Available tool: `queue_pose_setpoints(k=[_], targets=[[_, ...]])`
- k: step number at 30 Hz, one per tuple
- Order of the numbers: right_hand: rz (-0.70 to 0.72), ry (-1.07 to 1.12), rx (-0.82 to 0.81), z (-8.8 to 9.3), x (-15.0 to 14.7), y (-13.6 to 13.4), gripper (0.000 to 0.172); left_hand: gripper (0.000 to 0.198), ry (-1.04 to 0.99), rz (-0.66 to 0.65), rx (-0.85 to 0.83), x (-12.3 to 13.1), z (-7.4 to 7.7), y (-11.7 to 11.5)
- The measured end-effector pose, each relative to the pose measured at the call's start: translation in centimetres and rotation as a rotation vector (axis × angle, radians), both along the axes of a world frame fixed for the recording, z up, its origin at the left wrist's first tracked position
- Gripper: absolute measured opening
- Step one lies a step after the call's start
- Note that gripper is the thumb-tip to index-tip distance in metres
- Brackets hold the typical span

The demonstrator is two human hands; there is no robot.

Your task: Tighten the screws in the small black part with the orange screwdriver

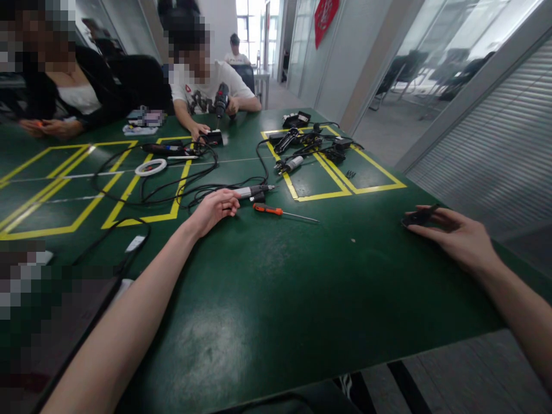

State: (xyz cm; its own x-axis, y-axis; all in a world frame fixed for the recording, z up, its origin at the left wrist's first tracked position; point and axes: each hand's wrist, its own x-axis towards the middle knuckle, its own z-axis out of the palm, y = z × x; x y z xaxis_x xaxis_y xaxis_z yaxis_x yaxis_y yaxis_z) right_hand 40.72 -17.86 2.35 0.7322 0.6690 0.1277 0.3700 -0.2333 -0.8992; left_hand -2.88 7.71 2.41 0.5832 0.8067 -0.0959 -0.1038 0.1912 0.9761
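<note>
My left hand [218, 208] rests over the table with its fingers loosely curled and nothing visible between them. Just behind its fingers lies a grey pen-shaped power tool [252, 191] with a black cord; whether they touch, I cannot tell. An orange-handled screwdriver [269, 209] lies right of that hand, its shaft pointing right. Over the table's right side, my right hand [457, 233] pinches a small black part [419, 217] between thumb and fingers. The part's exact kind is unclear.
Inside yellow-taped areas of the green table [293, 299] lie tangled black cables and tools [297, 144], a white ring [150, 167] and a black corded tool [168, 149]. Across the table, a person works with a power drill [222, 100] on a black block [213, 137]. Another person sits left.
</note>
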Motion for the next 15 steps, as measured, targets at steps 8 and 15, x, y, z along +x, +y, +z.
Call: queue_pose_setpoints(k=[8, 15], targets=[[-0.004, -0.032, -0.027, -0.16, 0.41, -0.16, 0.049, 0.034, -0.002, -0.006, 0.0, -0.02, -0.04, 0.04], [-0.121, -0.003, -0.046, 0.25, -0.19, 0.01, 0.053, 0.035, 0.001, -0.001, 0.004, -0.03, 0.05, -0.06]])
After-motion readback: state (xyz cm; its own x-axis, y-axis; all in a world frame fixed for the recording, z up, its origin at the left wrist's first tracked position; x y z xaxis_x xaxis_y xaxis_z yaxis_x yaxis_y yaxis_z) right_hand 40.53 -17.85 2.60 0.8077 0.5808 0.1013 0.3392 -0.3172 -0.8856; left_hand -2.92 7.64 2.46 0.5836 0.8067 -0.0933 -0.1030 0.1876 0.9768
